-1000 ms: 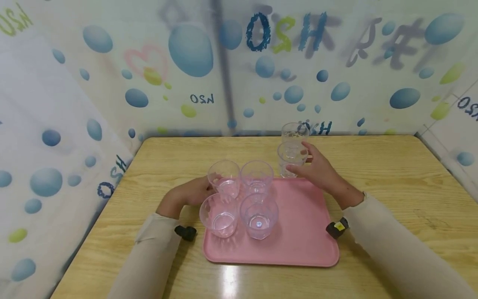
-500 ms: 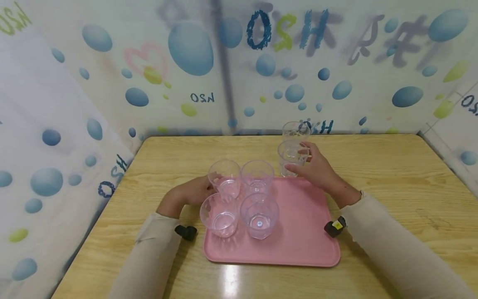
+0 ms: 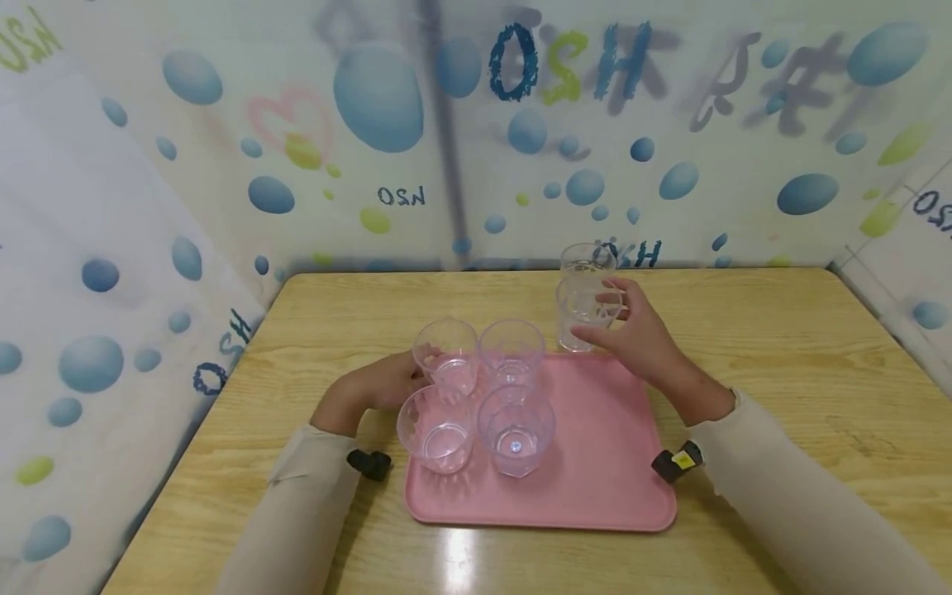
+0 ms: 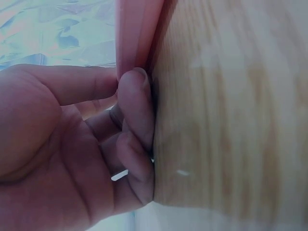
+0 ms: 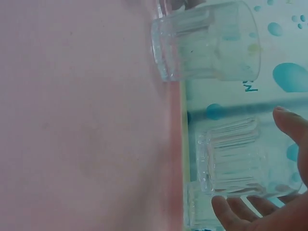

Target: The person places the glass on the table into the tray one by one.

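My right hand curls its thumb and fingers around a clear cup just behind the pink tray. In the right wrist view, that fluted cup sits between thumb and fingers, its base slightly farther up than the base of the cup beside it. At the tray's left edge is my left hand. The left wrist view shows its thumb and fingers pinching the tray rim. Several clear cups stand upright on the left half of the tray, one of them a front cup.
Another clear cup stands behind the held one, near the far edge of the wooden table. A wall covering printed with blue drops rises right behind the table. The cups on the tray stand close together.
Over the last half second, the right hand and its cup have shifted slightly right and up. The left hand, the tray and the cups on it stay in place.
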A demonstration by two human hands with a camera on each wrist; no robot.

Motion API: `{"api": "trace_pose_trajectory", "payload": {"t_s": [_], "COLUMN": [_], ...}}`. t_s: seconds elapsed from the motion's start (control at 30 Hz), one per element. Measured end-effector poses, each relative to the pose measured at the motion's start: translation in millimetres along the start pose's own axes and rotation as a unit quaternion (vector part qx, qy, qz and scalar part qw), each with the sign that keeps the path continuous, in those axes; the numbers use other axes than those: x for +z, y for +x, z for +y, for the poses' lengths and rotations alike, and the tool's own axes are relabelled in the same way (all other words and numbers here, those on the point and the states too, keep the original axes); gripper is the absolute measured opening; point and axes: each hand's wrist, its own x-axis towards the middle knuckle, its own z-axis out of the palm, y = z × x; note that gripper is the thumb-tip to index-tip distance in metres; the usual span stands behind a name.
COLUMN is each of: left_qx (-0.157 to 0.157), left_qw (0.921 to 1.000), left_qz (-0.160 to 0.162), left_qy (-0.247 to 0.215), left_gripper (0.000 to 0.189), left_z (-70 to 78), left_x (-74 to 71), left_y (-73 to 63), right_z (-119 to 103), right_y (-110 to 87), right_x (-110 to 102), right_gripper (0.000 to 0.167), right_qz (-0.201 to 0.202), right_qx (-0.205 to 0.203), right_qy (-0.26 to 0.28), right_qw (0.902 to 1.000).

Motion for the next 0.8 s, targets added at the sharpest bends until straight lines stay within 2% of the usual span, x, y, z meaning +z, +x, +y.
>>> {"api": "trace_pose_trajectory", "payload": {"t_s": [0.53, 0.8], "left_qx": [-0.002, -0.003], "left_qw": [0.9999, 1.0], "left_qz": [-0.001, -0.003], "left_qy": [-0.012, -0.003], "left_gripper": [0.039, 0.047], "left_z": [2.3, 1.6], "left_x": [0.4, 0.0], "left_y": [-1.1, -0.2], "right_z": [8, 8], "right_y": [-32.1, -40.4], "right_x": [6, 10], "right_gripper": [0.098, 0.097], "right_qz": [-0.033, -0.049], "right_qx": [0.002, 0.004], "right_qy": [0.028, 0.027], "right_qw": [0.9991, 0.9984]}}
